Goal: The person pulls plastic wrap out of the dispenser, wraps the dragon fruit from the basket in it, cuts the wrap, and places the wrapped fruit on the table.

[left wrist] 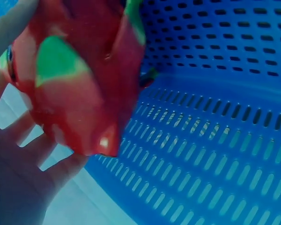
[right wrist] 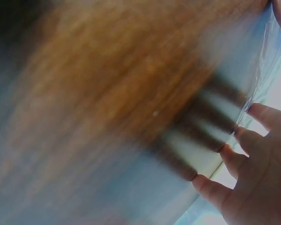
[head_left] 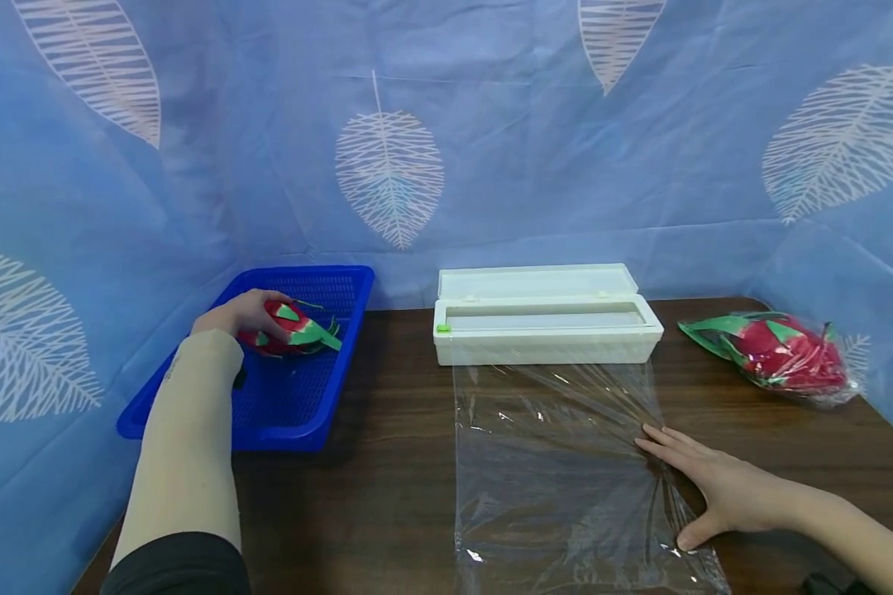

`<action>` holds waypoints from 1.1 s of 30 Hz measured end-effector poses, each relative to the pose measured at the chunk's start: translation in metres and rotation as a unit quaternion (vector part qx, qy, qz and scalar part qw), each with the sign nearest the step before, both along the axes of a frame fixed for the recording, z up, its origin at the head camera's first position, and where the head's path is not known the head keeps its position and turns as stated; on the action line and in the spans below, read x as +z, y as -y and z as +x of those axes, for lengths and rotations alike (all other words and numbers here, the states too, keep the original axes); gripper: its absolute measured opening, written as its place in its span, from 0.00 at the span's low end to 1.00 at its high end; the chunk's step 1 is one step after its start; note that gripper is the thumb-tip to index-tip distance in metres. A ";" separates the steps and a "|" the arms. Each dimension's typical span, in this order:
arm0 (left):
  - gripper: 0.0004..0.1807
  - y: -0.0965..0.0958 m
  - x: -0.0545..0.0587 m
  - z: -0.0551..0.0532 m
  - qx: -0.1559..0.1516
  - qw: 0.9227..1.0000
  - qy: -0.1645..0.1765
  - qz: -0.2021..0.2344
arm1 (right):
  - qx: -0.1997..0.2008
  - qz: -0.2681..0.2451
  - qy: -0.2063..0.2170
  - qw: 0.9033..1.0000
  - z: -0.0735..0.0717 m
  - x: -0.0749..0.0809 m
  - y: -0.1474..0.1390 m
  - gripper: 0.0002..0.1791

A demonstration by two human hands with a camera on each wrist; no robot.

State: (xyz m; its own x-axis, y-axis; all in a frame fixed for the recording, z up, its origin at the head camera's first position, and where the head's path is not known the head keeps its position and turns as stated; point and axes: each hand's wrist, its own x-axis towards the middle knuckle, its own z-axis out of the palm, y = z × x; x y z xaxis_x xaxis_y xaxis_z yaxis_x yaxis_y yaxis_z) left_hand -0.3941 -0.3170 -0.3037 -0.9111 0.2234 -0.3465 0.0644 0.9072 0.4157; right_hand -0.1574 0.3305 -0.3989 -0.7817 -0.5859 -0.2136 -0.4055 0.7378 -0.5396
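The dragon fruit [head_left: 298, 329] was gripped by the left hand [head_left: 245, 312] over the floor of the blue basket [head_left: 290, 401], left of frame, long axis roughly crosswise, well left of the clear film [head_left: 551, 487] touched by the outspread right hand [head_left: 729, 492], lower right.

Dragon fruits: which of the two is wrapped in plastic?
The wrapped dragon fruit lies on the right of the table, clear film around it; the other dragon fruit, held by the left hand at the blue basket, shows none.
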 end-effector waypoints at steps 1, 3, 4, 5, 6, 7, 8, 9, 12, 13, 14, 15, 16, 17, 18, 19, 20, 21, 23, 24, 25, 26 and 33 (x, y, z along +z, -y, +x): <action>0.40 0.000 0.000 0.001 -0.008 1.000 -0.005 -0.003 | 0.000 0.002 0.000 1.000 0.000 0.000 0.000 0.63; 0.39 0.001 0.000 0.002 -0.018 1.000 -0.015 -0.004 | 0.001 0.008 -0.005 1.000 0.000 -0.001 -0.001 0.63; 0.40 0.002 0.000 0.002 -0.022 1.000 -0.020 -0.007 | 0.002 0.010 -0.009 1.000 0.000 -0.002 -0.001 0.63; 0.40 0.002 0.000 0.002 -0.026 0.999 -0.023 -0.007 | 0.003 0.014 -0.013 1.000 0.000 -0.003 -0.002 0.63; 0.41 0.002 0.000 0.002 -0.027 0.999 -0.026 -0.008 | 0.005 0.012 -0.017 1.000 0.000 -0.004 -0.002 0.63; 0.43 0.002 0.001 0.002 -0.030 0.999 -0.027 -0.009 | 0.007 0.011 -0.021 1.000 0.001 -0.004 -0.002 0.63; 0.45 0.002 0.002 0.003 -0.029 0.999 -0.027 -0.009 | 0.006 0.012 -0.024 1.000 0.001 -0.005 -0.003 0.62; 0.47 0.003 0.003 0.003 -0.031 0.999 -0.029 -0.010 | 0.004 0.009 -0.024 1.000 0.001 -0.005 -0.003 0.62; 0.50 0.004 0.005 0.005 -0.023 0.999 -0.034 -0.017 | 0.000 0.000 -0.022 1.000 0.001 -0.006 -0.003 0.62; 0.50 0.005 0.005 0.006 -0.021 0.999 -0.034 -0.021 | -0.003 0.001 -0.022 1.000 0.001 -0.006 -0.003 0.62; 0.50 0.006 0.005 0.006 -0.016 0.999 -0.034 -0.024 | -0.005 0.001 -0.023 1.000 0.001 -0.006 -0.003 0.62; 0.49 0.007 0.005 0.007 -0.013 0.999 -0.034 -0.027 | -0.004 -0.001 -0.022 1.000 0.000 -0.005 -0.003 0.62; 0.48 0.008 0.005 0.008 -0.008 0.999 -0.033 -0.030 | -0.003 -0.001 -0.024 1.000 0.000 -0.005 -0.002 0.62; 0.47 0.009 0.005 0.009 -0.004 0.999 -0.031 -0.031 | -0.002 0.000 -0.024 1.000 0.000 -0.005 -0.002 0.62; 0.47 0.010 0.005 0.010 0.000 0.999 -0.027 -0.031 | -0.001 0.000 -0.027 1.000 -0.001 -0.006 -0.002 0.62; 0.48 0.010 0.005 0.012 0.005 0.999 -0.019 -0.029 | 0.003 -0.001 -0.029 1.000 -0.001 -0.006 -0.002 0.62; 0.48 0.011 0.005 0.013 0.012 1.000 -0.011 -0.024 | 0.004 0.000 -0.032 0.999 0.000 -0.006 -0.001 0.61; 0.49 0.011 0.005 0.015 0.017 1.000 -0.005 -0.022 | 0.006 0.002 -0.037 0.999 0.000 -0.007 -0.001 0.61; 0.50 0.011 0.006 0.018 0.026 1.000 0.007 -0.016 | 0.010 0.005 -0.044 0.999 0.000 -0.008 -0.002 0.61; 0.51 0.012 0.005 0.019 0.029 0.999 0.011 -0.013 | 0.010 0.007 -0.046 0.999 0.000 -0.008 -0.002 0.61; 0.51 0.013 0.005 0.020 0.027 0.999 0.010 -0.014 | 0.010 0.007 -0.046 0.999 0.000 -0.008 -0.002 0.61; 0.51 0.013 0.004 0.020 0.024 1.000 0.004 -0.016 | 0.009 0.008 -0.046 0.999 0.000 -0.008 -0.002 0.61; 0.47 0.020 -0.001 0.021 0.008 0.999 -0.030 -0.041 | 0.012 -0.003 -0.044 0.999 0.001 -0.008 -0.001 0.61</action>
